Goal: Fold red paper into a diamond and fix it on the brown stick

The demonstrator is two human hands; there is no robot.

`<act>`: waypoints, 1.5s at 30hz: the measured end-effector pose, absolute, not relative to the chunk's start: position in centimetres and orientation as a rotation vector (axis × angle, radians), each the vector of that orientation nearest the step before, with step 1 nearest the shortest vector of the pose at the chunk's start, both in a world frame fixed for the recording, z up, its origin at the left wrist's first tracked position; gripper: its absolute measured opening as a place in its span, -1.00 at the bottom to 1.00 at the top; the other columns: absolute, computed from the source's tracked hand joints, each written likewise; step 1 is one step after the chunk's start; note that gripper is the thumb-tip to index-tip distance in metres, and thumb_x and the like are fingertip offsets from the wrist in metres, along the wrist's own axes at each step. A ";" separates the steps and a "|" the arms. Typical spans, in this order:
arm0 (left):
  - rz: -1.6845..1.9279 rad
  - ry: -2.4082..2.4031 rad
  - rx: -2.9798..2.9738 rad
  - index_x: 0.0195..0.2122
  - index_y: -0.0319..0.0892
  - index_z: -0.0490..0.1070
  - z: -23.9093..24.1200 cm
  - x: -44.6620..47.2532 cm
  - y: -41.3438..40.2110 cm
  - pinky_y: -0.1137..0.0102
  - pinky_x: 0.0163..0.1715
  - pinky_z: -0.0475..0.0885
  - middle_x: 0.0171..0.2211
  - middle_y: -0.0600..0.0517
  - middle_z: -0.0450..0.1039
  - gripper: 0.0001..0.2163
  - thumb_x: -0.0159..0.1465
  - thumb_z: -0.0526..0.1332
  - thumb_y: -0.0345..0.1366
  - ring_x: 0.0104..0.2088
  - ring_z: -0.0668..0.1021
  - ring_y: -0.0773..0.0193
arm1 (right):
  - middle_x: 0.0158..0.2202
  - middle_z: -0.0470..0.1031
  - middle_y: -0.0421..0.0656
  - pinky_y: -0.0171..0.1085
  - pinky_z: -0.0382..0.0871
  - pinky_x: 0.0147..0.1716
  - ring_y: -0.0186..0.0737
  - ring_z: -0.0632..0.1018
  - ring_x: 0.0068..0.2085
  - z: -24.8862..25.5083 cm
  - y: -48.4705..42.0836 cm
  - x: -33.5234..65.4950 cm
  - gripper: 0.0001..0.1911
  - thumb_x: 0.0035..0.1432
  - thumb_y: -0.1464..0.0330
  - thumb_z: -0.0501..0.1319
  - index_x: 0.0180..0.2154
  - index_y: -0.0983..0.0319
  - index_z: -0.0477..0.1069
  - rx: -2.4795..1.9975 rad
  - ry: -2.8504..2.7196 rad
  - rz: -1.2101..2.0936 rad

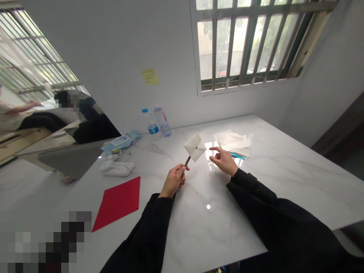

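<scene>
A white paper pinwheel [195,147] on a dark stick stands tilted above the marble-patterned table [216,227]. A small dark dot marks the middle of its folded paper head. My left hand [174,181] is closed around the stick, below the head. Just right of the paper, my right hand [223,160] hangs in the air with thumb and index finger apart. Nothing shows between those fingers, and they do not touch the pinwheel. The lower end of the stick is hidden by my left hand and sleeve.
Left lies a red paper sheet [121,203], with a white device [118,168] and a blue wipes pack [122,141] beyond. Two plastic bottles [162,122] stand by the wall. Pale papers [233,140] lie at right. Other people sit at far left.
</scene>
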State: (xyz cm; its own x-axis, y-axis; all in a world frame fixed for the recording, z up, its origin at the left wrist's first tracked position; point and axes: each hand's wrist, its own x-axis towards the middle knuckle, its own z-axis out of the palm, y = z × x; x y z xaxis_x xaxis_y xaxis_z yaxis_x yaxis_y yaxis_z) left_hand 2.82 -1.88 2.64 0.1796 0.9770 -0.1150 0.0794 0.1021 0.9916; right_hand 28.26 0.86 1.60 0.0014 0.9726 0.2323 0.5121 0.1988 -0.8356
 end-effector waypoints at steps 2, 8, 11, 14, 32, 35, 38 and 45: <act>0.953 1.170 1.264 -0.31 -0.15 0.42 2.5 2.9 -1.9 0.54 -0.77 -0.03 -0.74 0.28 0.04 -0.68 0.20 0.27 0.03 -0.77 0.03 0.47 | -0.51 0.45 -0.31 -0.26 0.30 -0.29 -0.24 0.42 -0.46 1.7 1.0 28.4 -0.26 0.15 0.27 0.24 0.35 0.28 0.29 -1.390 -1.547 0.693; 0.943 1.131 1.271 -0.31 -0.15 0.41 2.5 3.2 -2.1 0.55 -0.75 -0.08 -0.74 0.29 0.02 -0.68 0.21 0.29 0.03 -0.75 0.00 0.49 | -0.60 0.37 -0.26 -0.26 0.22 -0.35 -0.25 0.38 -0.49 1.7 1.0 28.7 -0.56 0.18 0.15 0.26 -0.05 0.28 0.64 -1.455 -1.706 0.785; 0.970 1.132 1.264 -0.31 -0.15 0.41 2.7 3.0 -2.0 0.55 -0.74 -0.08 -0.74 0.30 0.00 -0.68 0.20 0.29 0.03 -0.75 -0.01 0.50 | -0.71 0.22 -0.24 -0.23 0.11 -0.43 -0.29 0.30 -0.56 1.5 1.0 28.7 -0.49 0.24 0.02 0.21 -0.55 0.26 0.59 -1.552 -1.828 0.822; 0.972 1.142 1.265 -0.31 -0.15 0.39 2.6 2.8 -1.8 0.55 -0.75 -0.07 -0.74 0.31 0.01 -0.67 0.19 0.28 0.03 -0.75 -0.01 0.49 | -0.67 0.29 -0.23 -0.25 0.13 -0.43 -0.29 0.33 -0.54 1.3 1.2 28.9 -0.50 0.25 0.02 0.21 -0.51 0.25 0.58 -1.546 -1.753 0.688; 0.939 1.116 1.316 -0.28 -0.15 0.36 2.4 2.8 -1.7 0.55 -0.75 -0.09 -0.75 0.33 0.00 -0.65 0.19 0.27 0.05 -0.74 -0.05 0.50 | -0.66 0.30 -0.23 -0.26 0.12 -0.41 -0.27 0.37 -0.53 2.2 1.0 29.1 -0.31 0.30 -0.18 0.09 -0.55 0.22 0.50 -1.544 -1.689 0.629; 0.937 1.117 1.316 -0.28 -0.16 0.36 2.4 2.8 -1.6 0.55 -0.75 -0.09 -0.75 0.33 0.01 -0.66 0.20 0.26 0.04 -0.74 -0.04 0.50 | -0.61 0.32 -0.31 -0.29 0.16 -0.41 -0.28 0.37 -0.52 2.3 1.0 29.0 -0.47 0.30 -0.08 0.17 -0.11 0.22 0.58 -1.455 -1.574 0.586; 0.932 1.112 1.311 -0.28 -0.16 0.37 2.4 2.9 -1.6 0.56 -0.75 -0.09 -0.75 0.33 0.02 -0.66 0.20 0.27 0.03 -0.74 -0.04 0.51 | -0.57 0.36 -0.36 -0.30 0.27 -0.33 -0.28 0.39 -0.50 2.2 1.0 29.0 -0.36 0.27 0.11 0.24 0.30 0.23 0.35 -1.380 -1.559 0.556; 0.939 1.111 1.307 -0.28 -0.15 0.36 2.5 3.0 -1.7 0.56 -0.75 -0.10 -0.75 0.33 0.01 -0.66 0.20 0.28 0.04 -0.73 -0.05 0.50 | -0.60 0.34 -0.28 -0.29 0.21 -0.41 -0.29 0.35 -0.51 1.9 0.9 28.7 -0.48 0.24 0.01 0.24 -0.07 0.30 0.66 -1.384 -1.803 0.922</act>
